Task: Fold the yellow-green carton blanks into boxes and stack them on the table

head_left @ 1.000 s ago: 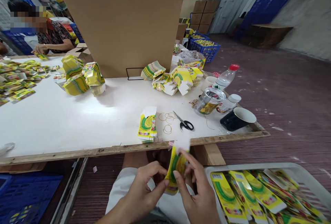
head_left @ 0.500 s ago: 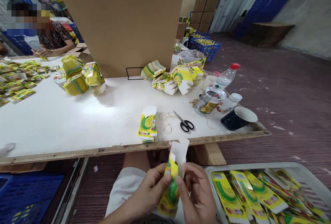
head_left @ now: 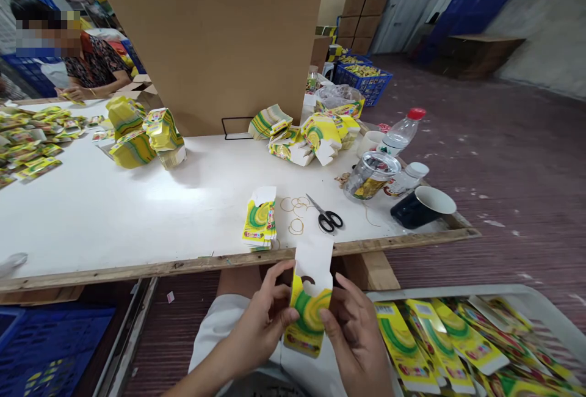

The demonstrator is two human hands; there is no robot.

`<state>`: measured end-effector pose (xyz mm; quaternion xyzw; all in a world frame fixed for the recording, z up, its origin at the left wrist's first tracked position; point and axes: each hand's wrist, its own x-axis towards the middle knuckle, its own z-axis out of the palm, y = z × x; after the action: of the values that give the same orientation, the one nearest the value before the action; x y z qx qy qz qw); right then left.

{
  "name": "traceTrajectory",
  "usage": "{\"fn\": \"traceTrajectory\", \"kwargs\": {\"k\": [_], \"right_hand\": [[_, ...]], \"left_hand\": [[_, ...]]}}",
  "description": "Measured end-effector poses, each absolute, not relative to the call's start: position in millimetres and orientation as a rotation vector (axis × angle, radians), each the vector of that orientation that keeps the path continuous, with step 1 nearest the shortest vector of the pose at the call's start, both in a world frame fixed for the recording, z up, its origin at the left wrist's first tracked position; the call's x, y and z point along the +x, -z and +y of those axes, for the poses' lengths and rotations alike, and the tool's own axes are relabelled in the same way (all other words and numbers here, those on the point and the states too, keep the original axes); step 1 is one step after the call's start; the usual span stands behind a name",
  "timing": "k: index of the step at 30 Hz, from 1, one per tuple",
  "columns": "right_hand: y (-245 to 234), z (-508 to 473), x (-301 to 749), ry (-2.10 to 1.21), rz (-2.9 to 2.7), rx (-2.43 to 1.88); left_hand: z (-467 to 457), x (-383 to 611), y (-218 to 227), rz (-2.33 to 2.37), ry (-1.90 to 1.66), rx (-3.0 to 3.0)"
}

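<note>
A yellow and green printed carton (head_left: 309,317) is held upright over my lap, its white top flap (head_left: 314,259) standing up. My left hand (head_left: 270,305) grips its left edge between thumb and fingers. On the opposite edge my right hand (head_left: 350,324) pinches it, thumb on the printed front. Just past the table's edge lies a small stack of flat cartons (head_left: 260,217). Rubber bands (head_left: 296,226) and black-handled scissors (head_left: 327,217) lie to the right of that stack.
A grey tray (head_left: 439,292) of cartons is at my right. A dark mug (head_left: 423,207), a clear jar (head_left: 372,176) and a bottle (head_left: 403,134) stand at the table's right end. Bundled cartons (head_left: 165,134) sit farther back, beside a tall cardboard sheet (head_left: 210,43). Across the table sits a person (head_left: 96,64).
The carton has turned so its wide printed front faces me, and it looks opened out from its narrower, tilted shape. My hands have moved apart to its two side edges.
</note>
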<state>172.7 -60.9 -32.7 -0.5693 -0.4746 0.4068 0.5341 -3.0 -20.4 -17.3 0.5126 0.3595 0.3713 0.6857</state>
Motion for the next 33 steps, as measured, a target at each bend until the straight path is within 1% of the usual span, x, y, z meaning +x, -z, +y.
{"fn": "traceTrajectory", "kwargs": {"k": [6, 9, 14, 18, 21, 25, 29, 33], "right_hand": [[15, -61, 186, -1.083, -1.326, -1.369], [14, -57, 187, -1.018, -1.475, -1.335], [22, -49, 184, -0.871, -1.324, -1.352], [19, -46, 190, -0.735, -1.522, -1.289], [19, -45, 194, -0.822, -1.533, -1.356], [29, -44, 189, -1.002, -1.435, -1.508], [33, -44, 182, -0.968, -1.413, -1.514], [30, -41, 174, -0.889, -1.452, -1.464]], "left_hand": [[-19, -11, 14, 0.567, -0.642, 0.896], [-22, -8, 18, 0.609, -0.649, 0.923], [-23, -6, 22, 0.689, -0.728, 0.978], [-21, -6, 26, 0.832, -0.743, 1.076], [-21, -5, 27, 0.986, -0.768, 1.238], [-21, -3, 24, 0.886, -0.759, 1.209], [-16, -2, 22, 0.763, -0.783, 1.033], [-15, 2, 23, 0.773, -0.84, 0.936]]}}
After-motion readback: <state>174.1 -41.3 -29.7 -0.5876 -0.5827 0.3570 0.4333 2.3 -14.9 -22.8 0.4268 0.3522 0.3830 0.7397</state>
